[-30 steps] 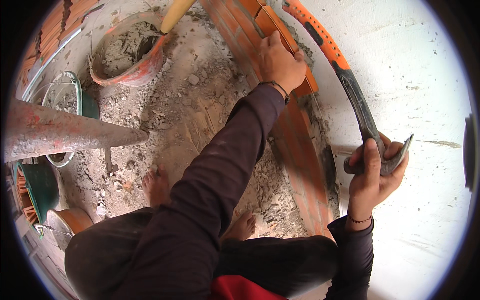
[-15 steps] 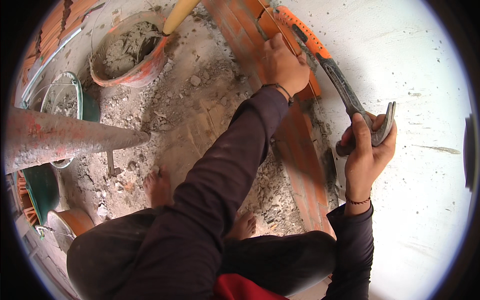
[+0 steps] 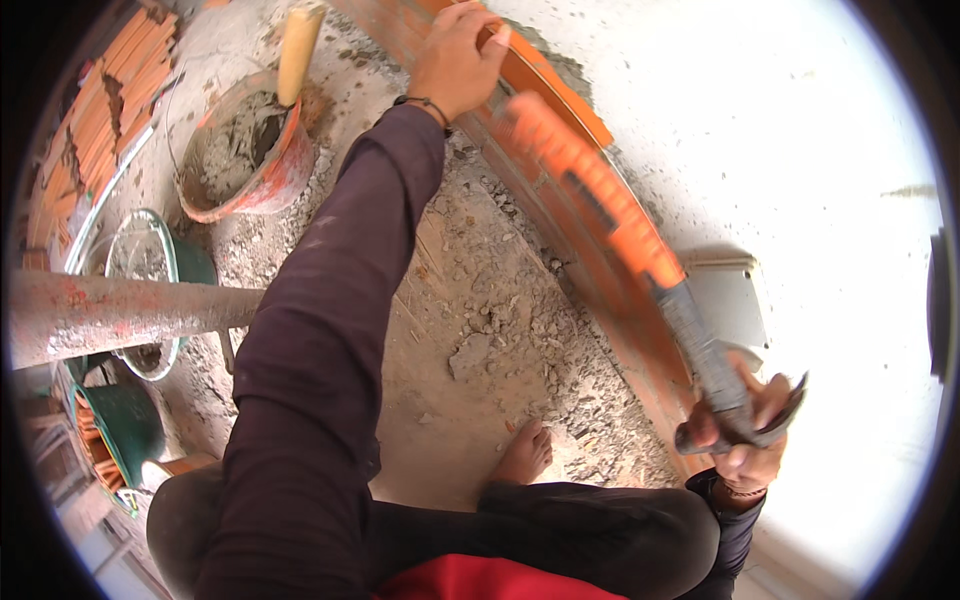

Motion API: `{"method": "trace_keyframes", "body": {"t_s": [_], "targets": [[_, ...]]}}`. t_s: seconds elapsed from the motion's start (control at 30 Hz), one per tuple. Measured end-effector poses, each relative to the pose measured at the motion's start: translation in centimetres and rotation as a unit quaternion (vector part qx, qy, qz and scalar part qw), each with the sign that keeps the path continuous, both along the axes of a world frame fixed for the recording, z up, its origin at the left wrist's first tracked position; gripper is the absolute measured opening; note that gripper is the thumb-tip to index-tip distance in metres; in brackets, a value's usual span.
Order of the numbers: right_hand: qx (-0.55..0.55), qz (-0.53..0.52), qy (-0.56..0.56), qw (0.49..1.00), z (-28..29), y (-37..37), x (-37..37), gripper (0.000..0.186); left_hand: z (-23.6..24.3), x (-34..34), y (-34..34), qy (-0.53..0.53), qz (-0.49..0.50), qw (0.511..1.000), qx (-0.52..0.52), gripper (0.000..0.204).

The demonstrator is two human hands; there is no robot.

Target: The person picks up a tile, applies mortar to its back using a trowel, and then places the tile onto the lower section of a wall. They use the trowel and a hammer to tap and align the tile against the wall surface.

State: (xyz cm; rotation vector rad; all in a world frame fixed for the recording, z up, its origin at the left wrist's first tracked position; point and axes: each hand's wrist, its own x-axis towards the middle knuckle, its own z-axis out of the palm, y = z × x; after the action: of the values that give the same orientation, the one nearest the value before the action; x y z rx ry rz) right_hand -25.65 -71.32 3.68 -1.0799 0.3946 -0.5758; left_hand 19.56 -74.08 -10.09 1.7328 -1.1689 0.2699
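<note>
My left hand [image 3: 455,62] reaches far forward, its fingers curled over the edge of an orange brick [image 3: 565,97] on top of a low brick wall [image 3: 590,265]. Part of that brick is under the fingers. In my right hand [image 3: 752,455], low on the right, is a claw hammer [image 3: 625,220], gripped by its metal head. Its orange and black handle points up and left over the bricks, the far end smeared by motion. The claw sticks out beside my fingers.
A white wall [image 3: 840,200] runs along the right, with a grey box [image 3: 727,300] set in it. Left stand a mortar bucket [image 3: 285,165] with a wooden handle, green buckets [image 3: 190,262] and a thick pole [image 3: 130,310]. Rubble [image 3: 490,340] covers the floor; stacked bricks [image 3: 120,95] lie behind.
My left hand has moved forward and left along the wall, fingers now more spread over the brick. My right hand has come lower and nearer with the hammer, and the view has shifted.
</note>
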Motion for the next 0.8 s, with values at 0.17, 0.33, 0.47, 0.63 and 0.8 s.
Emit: {"method": "trace_keyframes", "body": {"t_s": [0.17,0.33,0.47,0.63,0.8], "targets": [[0.096,0.085,0.121,0.984,-5.4,0.5,-4.1,0.041,1.2,-1.7,0.8,-0.051,0.027,0.997,0.055,0.048],[0.155,0.087,0.148,0.973,-11.9,2.8,-5.0,0.043,-0.1,0.2,0.4,-0.165,0.053,0.983,0.060,0.057],[0.165,0.041,0.078,0.982,-14.7,4.2,-5.1,0.038,0.0,-0.4,0.4,-0.123,0.062,0.986,0.094,0.058],[0.174,0.101,0.069,0.977,-13.7,3.0,-5.6,0.010,1.0,0.4,0.5,-0.147,0.062,0.981,0.111,0.057],[-0.001,0.034,-0.023,0.999,-8.9,1.3,-5.5,0.001,5.1,1.1,0.8,-0.099,0.011,0.963,0.250,0.044]]}}
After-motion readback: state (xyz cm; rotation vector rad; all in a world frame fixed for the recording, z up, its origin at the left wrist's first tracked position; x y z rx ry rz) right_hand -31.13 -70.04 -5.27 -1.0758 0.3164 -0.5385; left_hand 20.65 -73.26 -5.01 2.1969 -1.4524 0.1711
